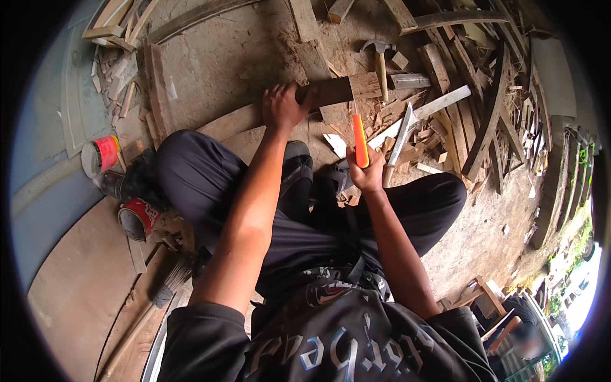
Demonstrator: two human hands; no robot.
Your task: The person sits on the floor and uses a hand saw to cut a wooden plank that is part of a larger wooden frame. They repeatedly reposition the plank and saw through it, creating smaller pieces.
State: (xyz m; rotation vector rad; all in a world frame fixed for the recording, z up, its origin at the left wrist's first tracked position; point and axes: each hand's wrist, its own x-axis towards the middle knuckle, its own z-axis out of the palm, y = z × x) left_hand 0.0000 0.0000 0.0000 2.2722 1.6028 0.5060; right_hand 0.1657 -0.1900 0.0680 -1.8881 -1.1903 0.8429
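I'd keep my left hand [284, 105] clamped on the dark board [328, 92] while my right hand [367, 173], fist closed round the orange-handled chisel [360, 141], probably works the end, blade tip hard to see.

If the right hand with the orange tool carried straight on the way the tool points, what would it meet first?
The right hand aims the orange tool up-frame at the dark wooden piece that the left hand holds down. It would probably meet that wood first, though depth is unclear.
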